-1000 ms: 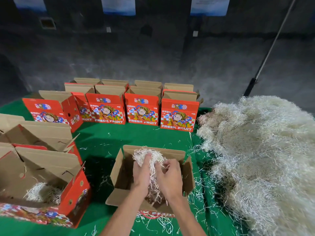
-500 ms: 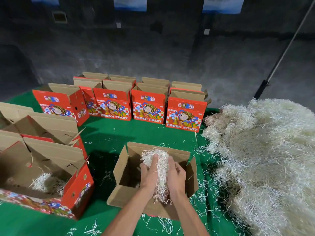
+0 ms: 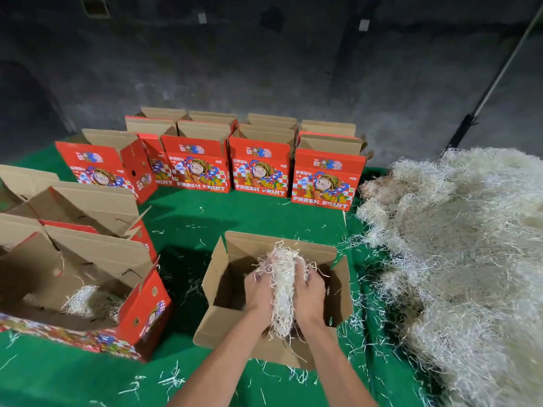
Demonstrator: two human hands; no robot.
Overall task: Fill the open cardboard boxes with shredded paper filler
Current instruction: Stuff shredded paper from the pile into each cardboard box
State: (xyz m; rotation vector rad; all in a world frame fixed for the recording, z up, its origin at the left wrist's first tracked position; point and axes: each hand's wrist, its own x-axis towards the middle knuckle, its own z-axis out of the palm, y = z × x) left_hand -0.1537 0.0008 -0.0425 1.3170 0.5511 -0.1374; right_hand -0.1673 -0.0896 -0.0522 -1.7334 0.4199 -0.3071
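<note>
Filler point(image 3: 282, 286), one wad, is squeezed between the left hand point(image 3: 260, 292) and right hand point(image 3: 308, 292) over the open box point(image 3: 223, 277); fingers look curled round it, though blurred. Next, I judge: lower and let go. Green cloth point(image 3: 205, 218) covers the table; filler heap point(image 3: 458, 254) lies right, a dark wall point(image 3: 264, 69) behind.

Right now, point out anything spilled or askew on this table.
Loose pale shredded paper strands are scattered over the green table cloth, spilled around the open brown cardboard box the hands are filling. At the left, a red printed fruit box lies tipped on its side, some filler inside.
</note>
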